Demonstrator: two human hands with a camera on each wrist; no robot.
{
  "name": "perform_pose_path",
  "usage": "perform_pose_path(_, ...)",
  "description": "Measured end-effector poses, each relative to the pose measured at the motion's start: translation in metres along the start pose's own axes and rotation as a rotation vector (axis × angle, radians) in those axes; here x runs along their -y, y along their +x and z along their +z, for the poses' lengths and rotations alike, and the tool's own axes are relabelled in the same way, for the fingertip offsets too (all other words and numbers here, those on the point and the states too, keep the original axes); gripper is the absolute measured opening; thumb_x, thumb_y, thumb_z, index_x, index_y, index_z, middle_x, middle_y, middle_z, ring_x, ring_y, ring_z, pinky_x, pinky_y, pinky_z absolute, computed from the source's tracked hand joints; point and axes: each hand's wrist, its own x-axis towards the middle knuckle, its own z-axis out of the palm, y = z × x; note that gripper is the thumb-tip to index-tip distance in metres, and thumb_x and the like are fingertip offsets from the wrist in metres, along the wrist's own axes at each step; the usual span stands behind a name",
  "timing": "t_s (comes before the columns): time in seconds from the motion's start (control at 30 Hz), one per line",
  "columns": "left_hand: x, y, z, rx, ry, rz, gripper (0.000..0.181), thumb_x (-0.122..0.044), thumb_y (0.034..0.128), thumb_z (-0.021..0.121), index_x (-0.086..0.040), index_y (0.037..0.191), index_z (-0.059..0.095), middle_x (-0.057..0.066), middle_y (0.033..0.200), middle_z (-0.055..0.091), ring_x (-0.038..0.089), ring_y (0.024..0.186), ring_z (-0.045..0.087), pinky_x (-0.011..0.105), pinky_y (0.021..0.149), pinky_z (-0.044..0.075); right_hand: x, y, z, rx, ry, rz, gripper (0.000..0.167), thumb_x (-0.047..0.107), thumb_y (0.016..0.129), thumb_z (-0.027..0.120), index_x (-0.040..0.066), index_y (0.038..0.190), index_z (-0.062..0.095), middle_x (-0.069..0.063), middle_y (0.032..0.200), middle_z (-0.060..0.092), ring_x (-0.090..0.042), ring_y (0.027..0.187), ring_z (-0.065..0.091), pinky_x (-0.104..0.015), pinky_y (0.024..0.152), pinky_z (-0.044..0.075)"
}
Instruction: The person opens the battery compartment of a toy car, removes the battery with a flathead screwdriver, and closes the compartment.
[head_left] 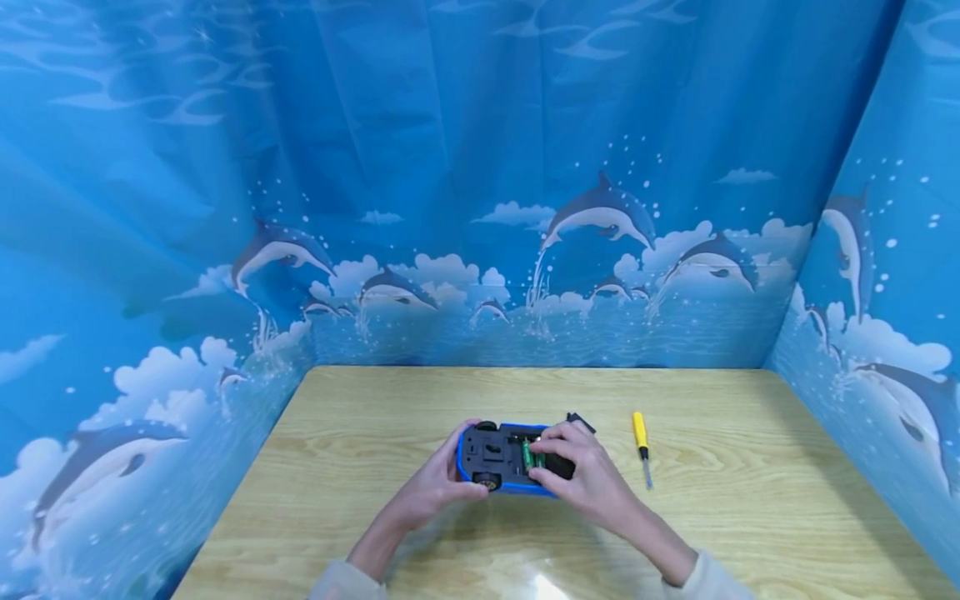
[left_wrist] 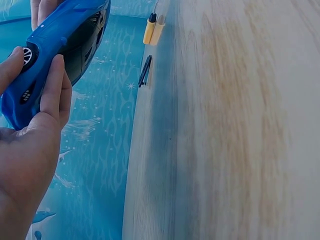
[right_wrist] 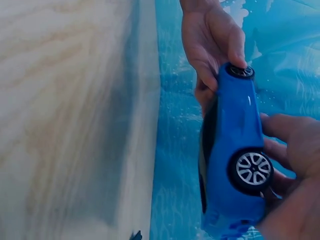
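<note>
Car (head_left: 498, 457) held short of table's far edge (head_left: 420, 375).

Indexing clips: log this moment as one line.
left hand: grips blue toy car, underside facing head camera | right hand: handles green battery | yellow screwdriver: on table

Legible markings: none — no text, label, brand, number or sign can be read in any view. The green battery (head_left: 527, 455) and the underside of the blue toy car (head_left: 501, 458) appear too small in the head view — any print there cannot be resolved.
</note>
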Motion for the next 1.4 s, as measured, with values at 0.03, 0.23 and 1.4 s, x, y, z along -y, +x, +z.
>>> perform_pose_path(0.03,0.000,0.000,0.000,0.002,-0.001,0.002,0.098,0.006,0.0852,0.073,-0.017,0.164,0.020,0.029,0.156,0.035,0.037,0.122,0.060,0.043,0.099,0.059,-0.001,0.001,-0.001,0.020,0.009,-0.015,0.027,0.008,0.081,0.087,0.008,0.107,0.080,0.007,0.110,0.065,-0.012,0.101,0.053,-0.030,0.074,0.055)
perform_pose_path(0.23,0.000,0.000,0.002,0.008,-0.015,-0.003,0.100,0.007,0.0847,0.074,-0.016,0.164,0.019,0.028,0.161,0.029,0.038,0.128,0.057,0.043,0.102,0.056,-0.005,0.006,-0.009,0.131,0.027,-0.093,0.029,0.010,0.085,0.085,0.011,0.113,0.079,0.005,0.115,0.065,-0.013,0.105,0.053,-0.037,0.083,0.054)
perform_pose_path(1.4,0.001,-0.001,0.002,0.024,0.031,0.000,0.099,0.007,0.0844,0.073,-0.017,0.165,0.019,0.029,0.162,0.027,0.038,0.132,0.054,0.041,0.104,0.055,-0.017,0.006,-0.006,0.200,0.049,-0.121,0.022,0.017,0.093,0.076,0.023,0.115,0.079,0.003,0.120,0.062,-0.013,0.111,0.051,-0.040,0.085,0.052)
